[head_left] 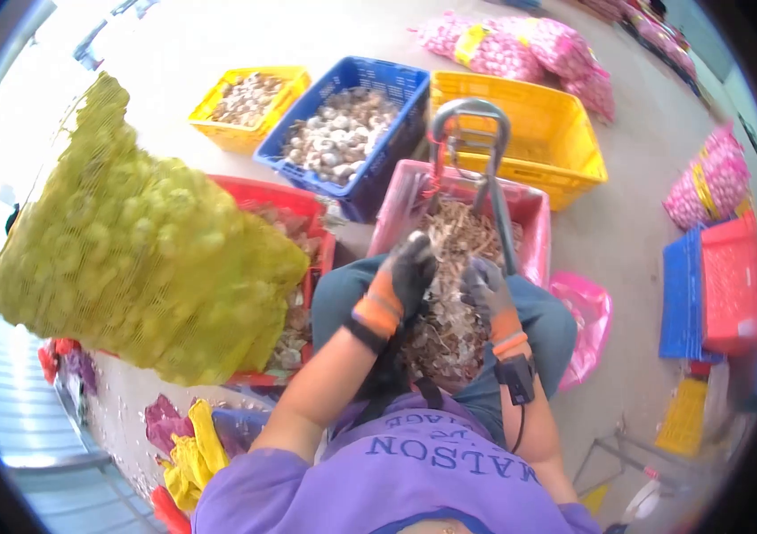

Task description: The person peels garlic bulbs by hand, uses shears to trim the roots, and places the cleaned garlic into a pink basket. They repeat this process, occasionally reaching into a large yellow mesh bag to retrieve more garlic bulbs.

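Biggest thing out here is the yellow net sack (156,267), slumped over the near-left part of the scene and resting across the red crate (328,258), well clear of the action. Now in to the pink crate (534,222), set lengthwise in front of the person, and good practice here, I'd say, is working low over its middle, so that scraps drop inside its edges. The heap of dry peelings (445,334) runs from its far end right down to the near edge. And there's the grey metal frame (491,173), standing at the crate's far end; fingers look best kept aside of that bar. Its rounded end points away, past the far edge; its long axis runs back toward the person, slanting to the right edge. Tilt? Can't tell. To the hands: left hand (408,274), gloved, fingers bent; right hand (487,289), curled just beside the bar's near end. Whether either pinches anything, I can't tell. Smallest of all, a pale spot (415,237) at the left fingertips, glove or garlic, unclear.
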